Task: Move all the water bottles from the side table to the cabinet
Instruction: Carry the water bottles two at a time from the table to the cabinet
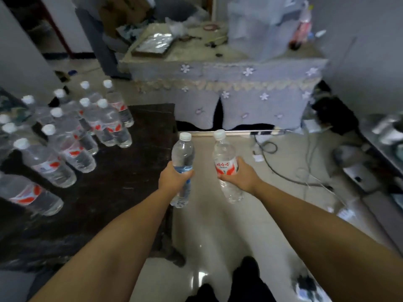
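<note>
My left hand [174, 178] grips a clear water bottle with a blue label [182, 155] around its middle, held upright over the floor. My right hand [241, 175] grips a second water bottle with a red label [224, 153], also upright, just to the right of the first. On the dark side table [122, 188] at the left stand several more red-labelled water bottles [65, 140] with white caps. Straight ahead is the cabinet [229, 68], draped in a grey cloth with flower trim.
The cabinet top carries a foil tray [152, 44], a large translucent box [261, 27], a red-labelled bottle [302, 27] and small clutter. Cables [283, 171] and a power strip lie on the tiled floor at the right. My dark shoes [244, 280] show below.
</note>
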`<move>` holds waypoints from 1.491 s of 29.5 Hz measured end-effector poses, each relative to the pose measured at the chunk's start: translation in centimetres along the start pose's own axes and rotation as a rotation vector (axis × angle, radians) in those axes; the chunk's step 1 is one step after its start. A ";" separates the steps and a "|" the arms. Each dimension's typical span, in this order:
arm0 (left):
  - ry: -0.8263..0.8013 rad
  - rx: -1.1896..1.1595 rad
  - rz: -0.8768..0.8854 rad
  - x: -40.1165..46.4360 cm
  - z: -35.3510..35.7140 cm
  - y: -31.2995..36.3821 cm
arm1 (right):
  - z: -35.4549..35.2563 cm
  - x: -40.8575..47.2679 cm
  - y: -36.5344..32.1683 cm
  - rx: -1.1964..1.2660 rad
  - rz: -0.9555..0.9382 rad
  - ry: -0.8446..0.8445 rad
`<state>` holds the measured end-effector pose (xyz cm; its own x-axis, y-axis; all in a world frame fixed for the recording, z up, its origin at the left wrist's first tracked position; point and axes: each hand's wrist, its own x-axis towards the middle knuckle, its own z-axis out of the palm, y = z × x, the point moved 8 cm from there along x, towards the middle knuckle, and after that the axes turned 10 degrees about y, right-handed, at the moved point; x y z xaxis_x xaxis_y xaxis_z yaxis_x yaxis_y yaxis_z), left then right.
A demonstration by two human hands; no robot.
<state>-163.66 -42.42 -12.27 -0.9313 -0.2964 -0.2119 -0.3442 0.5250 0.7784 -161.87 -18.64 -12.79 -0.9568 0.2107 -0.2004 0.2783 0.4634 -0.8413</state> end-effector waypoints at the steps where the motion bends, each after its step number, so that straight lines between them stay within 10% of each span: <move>1: -0.026 0.008 0.026 -0.7 1.5 0.9 | -1.8 -1.1 1.3 0.000 0.028 0.031; 20: -0.807 0.205 0.582 -46.9 40.0 14.9 | -38.1 -45.9 33.5 0.278 0.574 0.922; 31: -1.175 0.360 0.765 -81.7 48.5 12.3 | -45.2 -77.1 44.8 0.392 0.880 1.370; 44: -1.416 0.501 1.031 -108.1 60.2 14.0 | -55.5 -94.8 54.7 0.436 1.008 1.689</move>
<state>-74.98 45.03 -14.03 -0.0669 0.9490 -0.3081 0.6187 0.2817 0.7334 -51.30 34.49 -12.00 0.5960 0.7713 -0.2232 0.2770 -0.4584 -0.8445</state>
